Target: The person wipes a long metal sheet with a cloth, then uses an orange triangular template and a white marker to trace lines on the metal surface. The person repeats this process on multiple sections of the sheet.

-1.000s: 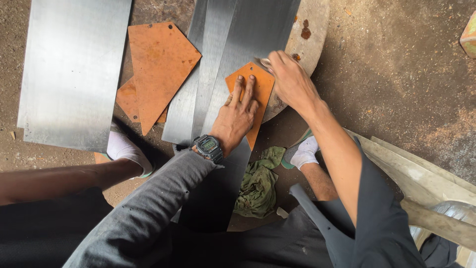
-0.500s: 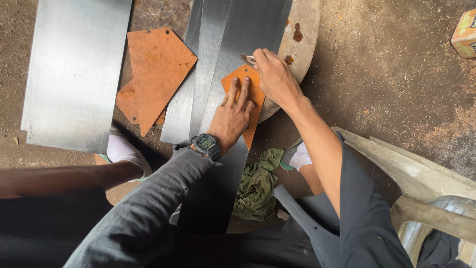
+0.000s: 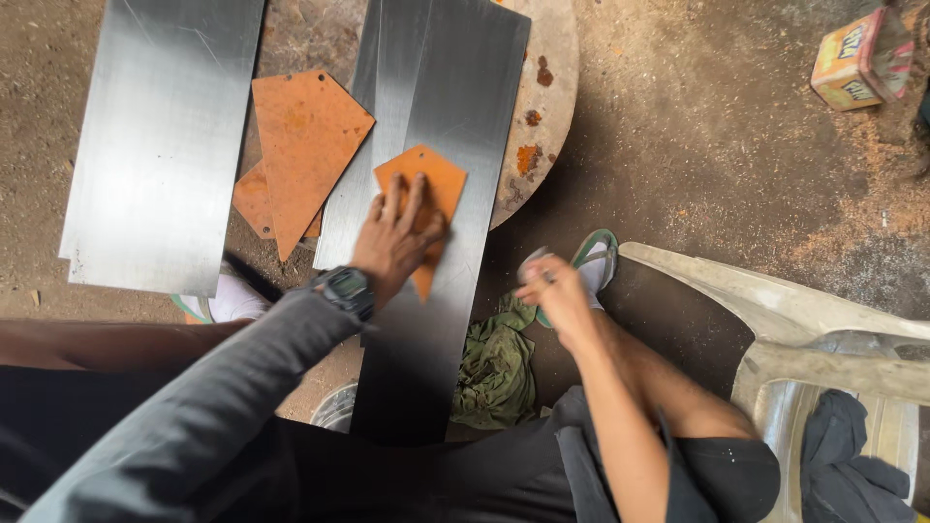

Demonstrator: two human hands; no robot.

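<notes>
The left hand point(image 3: 395, 242) lies flat, fingers spread, wrist extended forward. The right hand point(image 3: 554, 291) hovers loosely curled, forearm bare.

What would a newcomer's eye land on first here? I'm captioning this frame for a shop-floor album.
First, the left hand pressed flat on a small orange metal template lying on a long shiny steel sheet at centre. Then a bigger rusty orange plate to its left, between that sheet and a second steel sheet. The right hand hangs apart, above a crumpled green rag.
</notes>
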